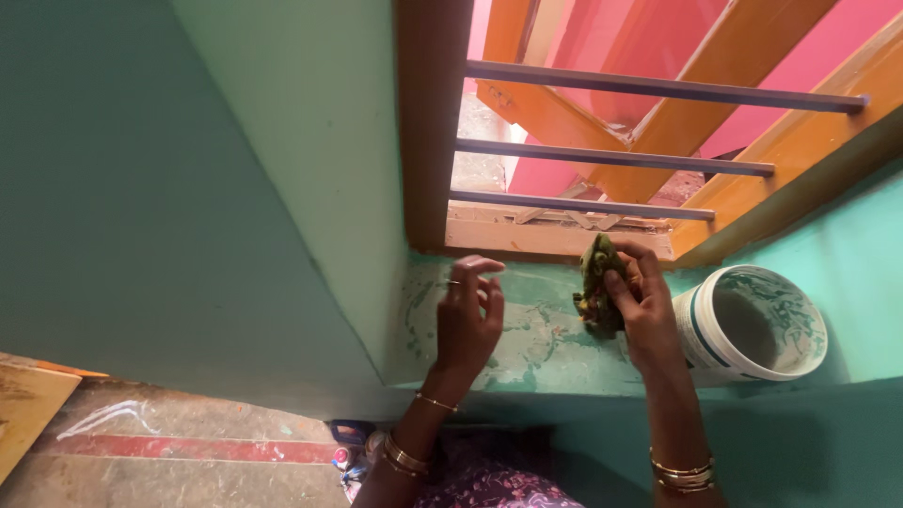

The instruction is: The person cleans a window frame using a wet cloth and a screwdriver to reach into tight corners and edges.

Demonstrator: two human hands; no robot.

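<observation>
Your right hand's [647, 306] grip is closed around a green paint-soaked rag [598, 282], pressed near the back of the green window sill [536, 348]. Your left hand [468, 315] hovers open, holding nothing. A white paint bucket [752, 325] crowds the sill's right end; barred window frame [428, 122] behind.

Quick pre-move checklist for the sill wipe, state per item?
1. Right hand has a grip on the green rag: ok.
2. Left hand empty, fingers loosely curled above the sill: ok.
3. White bucket on the sill beside the right hand, apart from the rag: ok.
4. Bucket contents: cannot tell, inside only shows green smears.
5. Sill surface clean: not ok, patchy pale streaks.
6. Window bars clear of both hands: ok.
</observation>
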